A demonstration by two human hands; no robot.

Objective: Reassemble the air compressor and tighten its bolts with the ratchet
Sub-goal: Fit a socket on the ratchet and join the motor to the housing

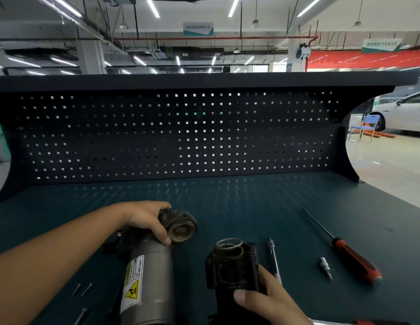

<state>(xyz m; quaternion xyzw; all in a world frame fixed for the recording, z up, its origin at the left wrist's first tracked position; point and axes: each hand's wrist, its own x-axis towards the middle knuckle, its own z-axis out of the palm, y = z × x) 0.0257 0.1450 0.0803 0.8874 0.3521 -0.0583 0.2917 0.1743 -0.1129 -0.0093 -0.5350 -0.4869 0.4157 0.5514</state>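
Bright strip lights [151,7] glare far above the left hand [145,219] and right hand [267,299]; benchtop [227,207] around them dim; edges curve, blurred.

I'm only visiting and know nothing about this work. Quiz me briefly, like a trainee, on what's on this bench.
1. True or false: the red-handled screwdriver lies on the bench, in neither hand.
2. The left hand grips: A) the screwdriver B) the compressor body C) nothing.
3. Fill in: the loose bolts lie to the compressor body's ____.
Key: 1 true; 2 B; 3 left.
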